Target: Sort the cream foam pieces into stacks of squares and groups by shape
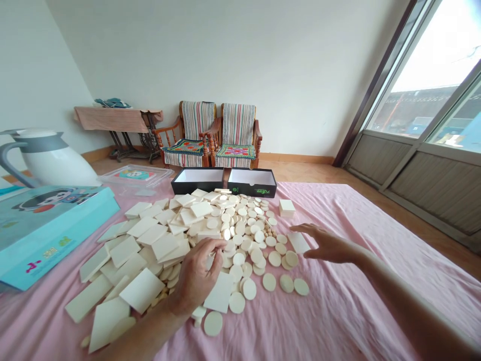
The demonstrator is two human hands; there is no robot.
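My left hand (199,275) is over the middle of a heap of pale wooden pieces, its fingers curled and the thumb bent in towards them. What it holds, if anything, is hidden. Just below it lies a square wooden tile (219,293), and round wooden discs (249,289) are scattered to its right. My right hand (327,243) is open, thumb and fingers apart, at the right edge of another square tile (299,242). Whether it touches that tile I cannot tell. Beyond it stands a small stack of square tiles (287,208).
Two black boxes with white insides, a left one (198,181) and a right one (252,182), sit behind the heap. A clear plastic lid (137,175), a turquoise box (63,245) and a white jug (56,158) are at left. Pink cloth (338,311) covers the surface.
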